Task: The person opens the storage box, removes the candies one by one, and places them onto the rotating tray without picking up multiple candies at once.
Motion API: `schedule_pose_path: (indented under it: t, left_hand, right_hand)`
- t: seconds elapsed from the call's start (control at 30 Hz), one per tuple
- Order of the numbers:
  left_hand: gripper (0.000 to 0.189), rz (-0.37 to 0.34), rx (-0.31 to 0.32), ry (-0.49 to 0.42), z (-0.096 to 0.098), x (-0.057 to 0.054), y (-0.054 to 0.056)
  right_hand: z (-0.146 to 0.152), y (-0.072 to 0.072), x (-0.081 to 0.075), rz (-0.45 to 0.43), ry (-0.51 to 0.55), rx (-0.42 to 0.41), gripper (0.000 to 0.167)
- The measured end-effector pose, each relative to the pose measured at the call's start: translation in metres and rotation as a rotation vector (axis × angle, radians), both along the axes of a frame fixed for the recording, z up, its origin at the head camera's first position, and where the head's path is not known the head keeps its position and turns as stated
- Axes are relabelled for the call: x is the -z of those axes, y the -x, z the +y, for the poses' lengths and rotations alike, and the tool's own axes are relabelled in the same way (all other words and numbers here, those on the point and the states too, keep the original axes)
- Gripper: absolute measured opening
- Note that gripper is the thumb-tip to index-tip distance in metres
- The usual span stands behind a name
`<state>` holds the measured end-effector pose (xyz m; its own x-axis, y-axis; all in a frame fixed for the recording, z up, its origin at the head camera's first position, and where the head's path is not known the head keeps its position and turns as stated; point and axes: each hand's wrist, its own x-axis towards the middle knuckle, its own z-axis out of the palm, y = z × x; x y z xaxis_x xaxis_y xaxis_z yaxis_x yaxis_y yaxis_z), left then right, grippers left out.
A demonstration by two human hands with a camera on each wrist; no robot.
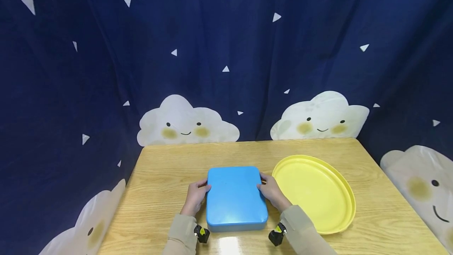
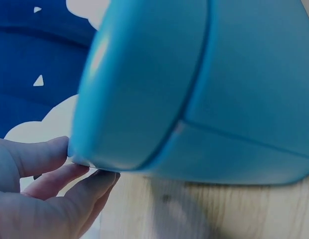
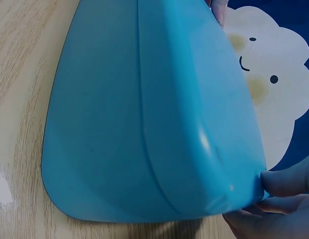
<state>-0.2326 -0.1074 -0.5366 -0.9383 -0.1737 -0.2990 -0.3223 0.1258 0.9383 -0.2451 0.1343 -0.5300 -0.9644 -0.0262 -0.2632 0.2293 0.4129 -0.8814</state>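
A blue square box (image 1: 236,196) with rounded corners is on the wooden table between the two hands. My left hand (image 1: 195,196) grips its left side, thumb near the top edge. On the opposite side my right hand (image 1: 273,193) holds the box in the same way. The left wrist view shows the left thumb and fingertips (image 2: 54,149) pinching the end of the lid (image 2: 139,89), above a seam. In the right wrist view the right thumb (image 3: 286,180) presses the lid's corner. The inside of the box is hidden.
A round yellow tray (image 1: 315,196) with a raised rim lies right of the box, beside the right forearm. Behind the wooden table (image 1: 170,164) hangs a dark blue curtain (image 1: 212,30) printed with clouds and triangles.
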Motion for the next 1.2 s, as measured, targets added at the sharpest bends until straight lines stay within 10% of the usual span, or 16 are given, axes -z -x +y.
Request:
schedule_pose_path:
  t: [1.0, 1.2]
  left_hand:
    - [0.044, 0.028, -0.037, -0.212, 0.003, 0.006, -0.007]
    - [0.040, 0.078, -0.057, -0.102, 0.002, 0.003, -0.010]
  right_hand:
    - [0.006, -0.008, -0.008, 0.046, 0.031, -0.042, 0.054]
    - [0.006, -0.011, -0.015, 0.109, -0.046, -0.049, 0.054]
